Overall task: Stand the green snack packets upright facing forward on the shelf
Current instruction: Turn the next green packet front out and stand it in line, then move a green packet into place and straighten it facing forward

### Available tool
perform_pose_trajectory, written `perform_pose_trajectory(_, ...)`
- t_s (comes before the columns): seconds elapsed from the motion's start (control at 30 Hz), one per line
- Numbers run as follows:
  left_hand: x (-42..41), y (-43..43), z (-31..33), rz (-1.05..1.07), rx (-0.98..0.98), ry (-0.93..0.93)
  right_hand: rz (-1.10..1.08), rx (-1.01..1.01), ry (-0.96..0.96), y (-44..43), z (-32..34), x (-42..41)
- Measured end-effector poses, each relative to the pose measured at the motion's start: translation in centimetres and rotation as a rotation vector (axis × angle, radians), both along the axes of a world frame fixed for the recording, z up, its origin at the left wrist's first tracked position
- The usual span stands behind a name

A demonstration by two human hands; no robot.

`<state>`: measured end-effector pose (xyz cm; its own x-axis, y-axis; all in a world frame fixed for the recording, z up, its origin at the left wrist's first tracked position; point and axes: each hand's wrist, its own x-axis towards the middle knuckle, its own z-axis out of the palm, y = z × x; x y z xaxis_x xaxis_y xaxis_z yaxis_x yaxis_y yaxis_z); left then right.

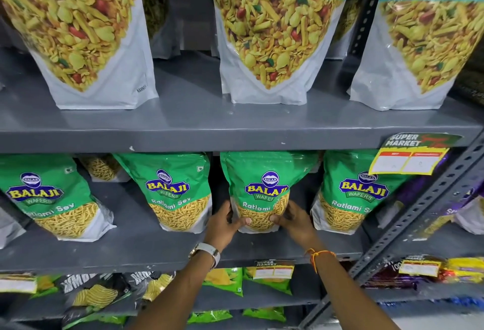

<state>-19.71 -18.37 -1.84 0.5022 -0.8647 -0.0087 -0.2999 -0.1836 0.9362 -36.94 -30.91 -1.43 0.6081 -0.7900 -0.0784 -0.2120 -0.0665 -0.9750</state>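
Note:
Several green Balaji Ratlami Sev packets stand on the grey middle shelf (146, 253). The third packet (262, 185) stands upright with its front label towards me. My left hand (225, 222) grips its lower left side and my right hand (293, 221) grips its lower right side, both thumbs pressed on its front. A second packet (172, 190) stands just left of it, another (44, 196) at the far left, and one (351, 193) to the right. One more packet (103, 167) sits further back, mostly hidden.
Large Khatta Mitha Mix pouches (272, 33) stand on the shelf above. A yellow price tag (411, 158) hangs from that shelf's edge at the right. A perforated metal upright (429, 206) slants down the right side. Chip bags (94, 295) fill the shelf below.

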Motion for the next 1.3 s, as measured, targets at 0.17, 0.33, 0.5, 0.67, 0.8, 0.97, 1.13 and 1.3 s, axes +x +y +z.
perform_pose_trajectory(0.17, -1.0, 1.5, 0.5, 0.051, -0.044, 0.000, -0.197, -0.061, 0.092, 2.4, 1.2, -0.5)
perform_pose_trajectory(0.33, 0.2, 7.2, 0.4, 0.400, -0.211, -0.126, -0.319, -0.259, -0.123, 8.3, 3.6, 0.0)
perform_pose_trajectory(0.5, 5.2, 10.8, 1.8, 0.706, -0.315, -0.056, 0.068, -0.180, -0.102, 10.2, 5.0, 5.6)
perform_pose_trajectory(0.67, 9.7, 11.6, 3.2, 0.485, -0.082, 0.047, 0.307, -0.117, 0.004, 12.2, 4.7, 11.3)
perform_pose_trajectory(0.8, 10.6, 11.4, 2.3, 0.243, -0.014, 0.193, 0.126, -0.102, 0.012, 12.3, 2.6, 13.6)
perform_pose_trajectory(0.97, 11.3, 10.5, 1.9, 0.193, -0.033, 0.259, -0.051, -0.231, 0.146, 11.3, 0.9, 15.4)
perform_pose_trajectory(1.13, 13.4, 11.4, 2.4, 0.199, 0.020, 0.150, -0.133, -0.304, 0.250, 12.7, 1.5, 17.6)
perform_pose_trajectory(1.3, 15.4, 12.8, 2.3, 0.193, 0.073, 0.031, -0.188, -0.281, 0.304, 14.7, 1.2, 19.3)
